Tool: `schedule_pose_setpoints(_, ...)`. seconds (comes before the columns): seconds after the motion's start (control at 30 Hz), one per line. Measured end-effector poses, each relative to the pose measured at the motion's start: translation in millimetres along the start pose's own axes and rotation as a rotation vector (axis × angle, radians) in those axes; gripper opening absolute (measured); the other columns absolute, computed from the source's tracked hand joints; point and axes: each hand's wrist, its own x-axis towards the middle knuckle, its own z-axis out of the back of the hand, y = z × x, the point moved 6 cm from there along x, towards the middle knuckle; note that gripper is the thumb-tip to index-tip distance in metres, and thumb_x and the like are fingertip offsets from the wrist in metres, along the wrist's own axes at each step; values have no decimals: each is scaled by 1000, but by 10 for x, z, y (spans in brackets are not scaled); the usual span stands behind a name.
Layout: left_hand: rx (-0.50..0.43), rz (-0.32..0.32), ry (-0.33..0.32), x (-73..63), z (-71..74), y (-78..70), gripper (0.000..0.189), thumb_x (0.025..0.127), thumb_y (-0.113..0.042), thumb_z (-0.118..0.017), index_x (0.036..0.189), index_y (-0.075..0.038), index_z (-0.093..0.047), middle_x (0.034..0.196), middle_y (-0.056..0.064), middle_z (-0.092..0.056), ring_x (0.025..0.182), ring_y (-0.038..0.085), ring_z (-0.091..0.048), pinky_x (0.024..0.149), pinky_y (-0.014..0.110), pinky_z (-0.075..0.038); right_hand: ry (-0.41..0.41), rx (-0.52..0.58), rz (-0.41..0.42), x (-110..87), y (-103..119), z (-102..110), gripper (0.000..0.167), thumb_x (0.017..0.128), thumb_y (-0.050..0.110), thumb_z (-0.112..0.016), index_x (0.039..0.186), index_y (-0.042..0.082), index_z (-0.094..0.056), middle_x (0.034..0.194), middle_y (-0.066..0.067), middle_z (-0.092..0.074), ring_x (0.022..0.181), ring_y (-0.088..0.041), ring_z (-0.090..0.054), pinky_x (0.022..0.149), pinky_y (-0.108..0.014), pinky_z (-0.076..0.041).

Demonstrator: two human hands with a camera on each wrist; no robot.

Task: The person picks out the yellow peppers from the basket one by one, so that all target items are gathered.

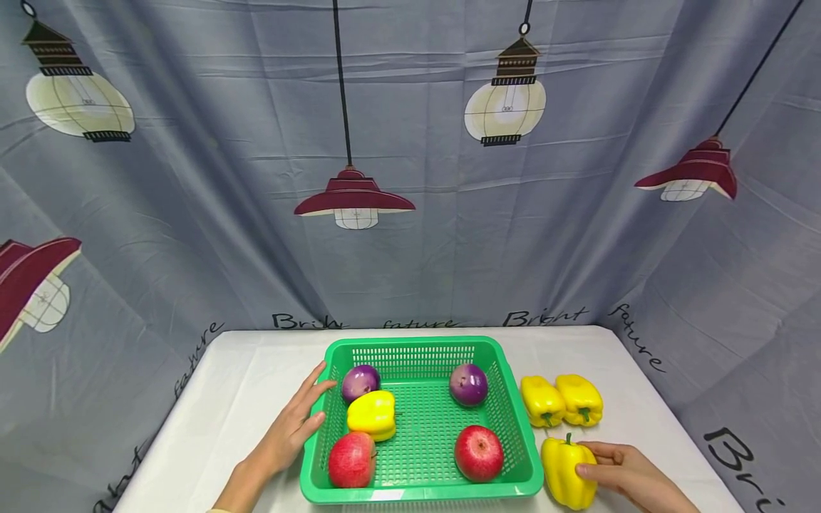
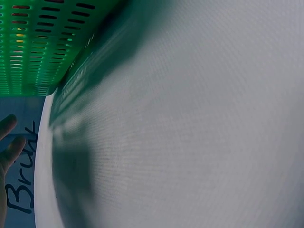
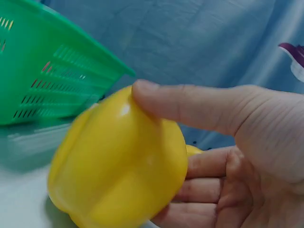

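Observation:
My right hand [image 1: 625,470] pinches a yellow bell pepper [image 1: 564,474] between thumb and fingers, just right of the green basket [image 1: 417,445]. In the right wrist view the thumb lies on the top of this pepper [image 3: 118,161] and the other fingers are behind it. My left hand [image 1: 288,431] is at the basket's left rim, fingers extended and holding nothing. Inside the basket, on the left, are a purple onion-like ball [image 1: 360,382], a yellow bell pepper [image 1: 372,415] and a red apple [image 1: 351,460]. On its right are another purple ball [image 1: 468,385] and another red apple [image 1: 479,454].
Two more yellow bell peppers [image 1: 541,401] [image 1: 579,400] lie side by side on the white table [image 1: 256,377], right of the basket. A grey-blue curtain [image 1: 410,271] printed with lamps surrounds the table's back and sides.

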Motion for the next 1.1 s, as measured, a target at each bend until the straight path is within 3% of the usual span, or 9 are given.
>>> schedule_pose_setpoints(0.13, -1, 0, -1, 2, -1, 2, 50, 96, -13, -49, 146, -12, -50, 165, 12, -23, 147, 33, -30, 99, 73, -36, -96, -62, -65, 40, 1, -32, 71, 95, 39, -68, 132, -18, -52, 119, -24, -67, 105, -32, -65, 92, -57, -51)
schedule_pose_setpoints(0.3, -4, 5, -1, 2, -3, 14, 50, 97, -14, -50, 146, -11, -50, 165, 11, -23, 146, 33, -31, 98, 73, -36, -176, -47, -80, 93, 43, -70, 78, 91, 41, -75, 132, -20, -50, 120, -27, -65, 109, -36, -63, 93, -57, -50)
schedule_pose_setpoints(0.63, -8, 3, -1, 3, -15, 31, 49, 97, -15, -49, 146, -10, -50, 166, 10, -23, 147, 32, -30, 98, 73, -36, -247, -122, -63, 171, 62, -117, 80, 85, 51, -78, 124, -16, -60, 110, -19, -69, 96, -24, -64, 84, -48, -55)
schedule_pose_setpoints(0.83, -10, 4, -2, -1, -9, 21, 50, 96, -14, -49, 146, -11, -50, 165, 11, -23, 146, 34, -31, 97, 73, -37, -268, -191, -66, 172, 88, -138, 88, 78, 59, -80, 122, -15, -63, 113, -24, -68, 92, -23, -64, 80, -45, -56)
schedule_pose_setpoints(1.1, 0, 11, 2, 3, -19, 32, 48, 98, -14, -48, 146, -11, -50, 165, 11, -23, 146, 32, -31, 98, 72, -37, -268, -175, -72, 156, 79, -141, 84, 81, 56, -79, 121, -15, -63, 111, -23, -69, 94, -25, -65, 83, -49, -54)
